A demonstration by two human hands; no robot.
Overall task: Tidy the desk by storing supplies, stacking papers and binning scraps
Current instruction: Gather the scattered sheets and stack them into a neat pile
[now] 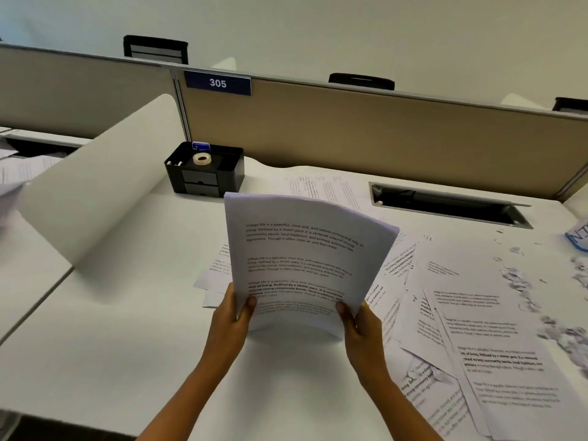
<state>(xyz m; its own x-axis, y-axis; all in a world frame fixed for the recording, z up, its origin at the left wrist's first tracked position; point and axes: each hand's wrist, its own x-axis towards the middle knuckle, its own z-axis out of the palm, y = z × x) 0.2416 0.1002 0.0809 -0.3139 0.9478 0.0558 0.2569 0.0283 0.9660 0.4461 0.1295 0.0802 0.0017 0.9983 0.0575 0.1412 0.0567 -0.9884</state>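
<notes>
Fixtures around station 305
Beige partition panel spans the back, with a blue plate reading 305 at its top edge. White curved side divider stands left; open cable slot lies right. 3 black chair backs show beyond.

Can't see the fingers of the left hand or right hand, tucked behind the stack of papers, thumbs alone on show. Losing the scraps to blur at the right edge, with a blue-lettered thing just above cut off by that same edge. Can't make out the blue item poking up behind the tape roll in the organizer. Can't read the far sheets: print too small.
</notes>
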